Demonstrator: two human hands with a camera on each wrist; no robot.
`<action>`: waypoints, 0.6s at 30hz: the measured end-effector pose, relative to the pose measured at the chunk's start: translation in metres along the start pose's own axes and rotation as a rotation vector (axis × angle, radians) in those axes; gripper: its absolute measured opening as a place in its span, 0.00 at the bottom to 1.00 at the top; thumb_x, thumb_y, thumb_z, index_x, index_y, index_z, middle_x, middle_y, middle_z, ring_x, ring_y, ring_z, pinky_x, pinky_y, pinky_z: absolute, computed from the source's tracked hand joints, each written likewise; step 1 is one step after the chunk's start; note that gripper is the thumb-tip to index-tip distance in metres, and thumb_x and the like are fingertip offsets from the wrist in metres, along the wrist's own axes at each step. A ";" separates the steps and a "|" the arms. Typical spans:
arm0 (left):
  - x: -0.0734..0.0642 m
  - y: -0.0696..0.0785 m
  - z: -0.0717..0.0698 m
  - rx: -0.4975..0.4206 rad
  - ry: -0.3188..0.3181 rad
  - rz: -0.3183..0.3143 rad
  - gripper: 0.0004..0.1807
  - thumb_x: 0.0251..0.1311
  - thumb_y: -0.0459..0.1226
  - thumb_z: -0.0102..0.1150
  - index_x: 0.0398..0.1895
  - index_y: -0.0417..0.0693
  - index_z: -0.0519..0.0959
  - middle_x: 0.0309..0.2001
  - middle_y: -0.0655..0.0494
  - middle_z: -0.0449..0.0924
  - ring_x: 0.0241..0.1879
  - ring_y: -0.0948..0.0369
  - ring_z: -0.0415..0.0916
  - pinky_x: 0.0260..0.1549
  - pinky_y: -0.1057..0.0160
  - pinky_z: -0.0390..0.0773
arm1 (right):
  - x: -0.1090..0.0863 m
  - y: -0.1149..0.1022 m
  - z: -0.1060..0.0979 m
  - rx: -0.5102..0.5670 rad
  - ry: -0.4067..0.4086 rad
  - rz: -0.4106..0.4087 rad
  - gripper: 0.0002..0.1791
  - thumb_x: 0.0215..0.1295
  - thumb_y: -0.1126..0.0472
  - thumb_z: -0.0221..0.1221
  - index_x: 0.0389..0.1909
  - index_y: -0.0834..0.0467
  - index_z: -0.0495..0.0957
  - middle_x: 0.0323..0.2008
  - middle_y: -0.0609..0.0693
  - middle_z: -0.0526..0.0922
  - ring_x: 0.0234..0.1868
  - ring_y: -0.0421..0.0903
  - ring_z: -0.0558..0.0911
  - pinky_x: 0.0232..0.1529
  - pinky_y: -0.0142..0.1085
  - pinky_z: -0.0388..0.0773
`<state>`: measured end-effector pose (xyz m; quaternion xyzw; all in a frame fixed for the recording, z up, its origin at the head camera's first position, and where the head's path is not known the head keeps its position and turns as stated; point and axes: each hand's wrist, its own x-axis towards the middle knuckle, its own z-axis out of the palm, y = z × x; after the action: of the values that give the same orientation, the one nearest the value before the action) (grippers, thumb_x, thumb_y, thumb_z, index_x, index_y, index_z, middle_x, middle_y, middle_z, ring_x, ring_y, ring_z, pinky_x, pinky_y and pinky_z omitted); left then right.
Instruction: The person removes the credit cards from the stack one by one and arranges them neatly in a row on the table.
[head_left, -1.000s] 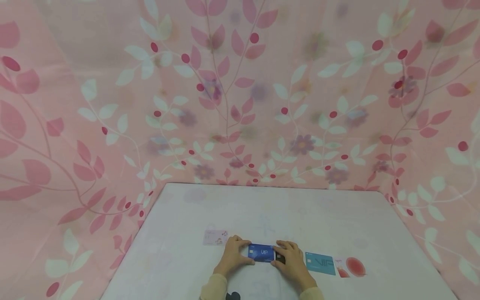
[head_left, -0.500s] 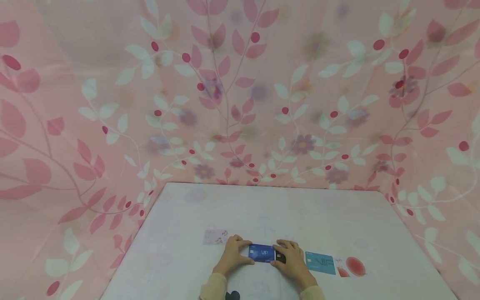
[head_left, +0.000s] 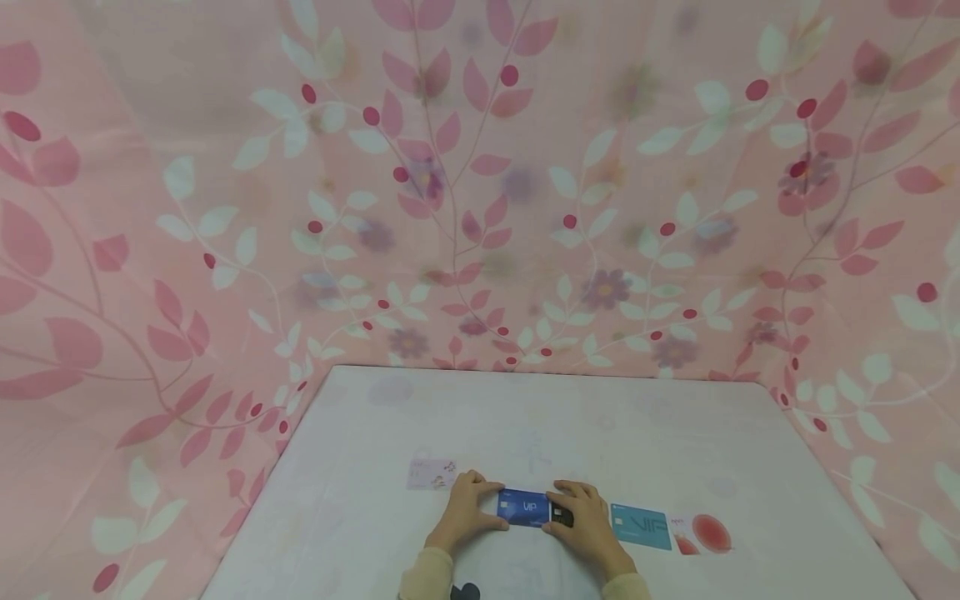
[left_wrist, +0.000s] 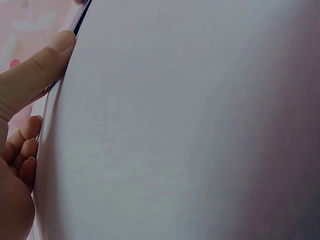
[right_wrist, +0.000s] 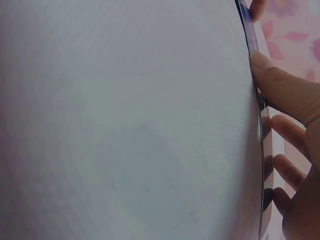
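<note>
A blue VIP card [head_left: 522,507] lies on the white table between my two hands. My left hand [head_left: 467,510] holds its left end, index finger at the far edge and thumb at the near edge. At the right end, my right hand [head_left: 582,520] grips the same card between thumb and index finger. A black card [head_left: 562,514] shows beside the blue one, partly covered by the right hand. In the left wrist view the thumb [left_wrist: 52,52] presses at the card's thin dark edge. The right wrist view shows the thumb [right_wrist: 277,80] at a card edge, the other fingers behind.
To the right lie a teal VIP card [head_left: 641,527] and a white-and-red card [head_left: 701,534], close together. A pale pink card [head_left: 430,474] is just beyond the left hand. A black rounded object [head_left: 468,592] shows at the bottom. Pink floral cloth [head_left: 487,208] surrounds the table [head_left: 570,417].
</note>
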<state>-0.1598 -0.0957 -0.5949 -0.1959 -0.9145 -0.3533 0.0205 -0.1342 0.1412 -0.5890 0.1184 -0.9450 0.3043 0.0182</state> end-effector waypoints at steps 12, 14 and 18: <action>-0.001 0.000 0.002 -0.028 0.007 -0.039 0.34 0.29 0.50 0.77 0.47 0.48 0.82 0.35 0.62 0.65 0.37 0.65 0.57 0.40 0.63 0.68 | -0.001 -0.003 -0.001 -0.009 -0.025 0.020 0.27 0.48 0.49 0.69 0.49 0.56 0.81 0.56 0.53 0.74 0.59 0.59 0.65 0.57 0.61 0.58; -0.001 0.000 0.002 -0.031 0.008 -0.044 0.34 0.29 0.50 0.77 0.47 0.48 0.82 0.35 0.62 0.65 0.37 0.65 0.57 0.40 0.63 0.68 | -0.001 -0.004 -0.002 -0.009 -0.023 0.017 0.26 0.48 0.49 0.69 0.49 0.56 0.81 0.56 0.53 0.74 0.59 0.59 0.65 0.57 0.61 0.58; -0.002 0.002 -0.001 -0.042 0.006 -0.045 0.35 0.29 0.50 0.77 0.47 0.48 0.81 0.35 0.61 0.67 0.38 0.64 0.59 0.42 0.62 0.69 | 0.000 -0.005 -0.003 -0.004 -0.026 0.021 0.26 0.48 0.50 0.69 0.49 0.56 0.81 0.55 0.53 0.74 0.58 0.58 0.65 0.57 0.60 0.58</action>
<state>-0.1579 -0.0958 -0.5932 -0.1747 -0.9110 -0.3734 0.0114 -0.1333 0.1391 -0.5839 0.1121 -0.9470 0.3010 0.0031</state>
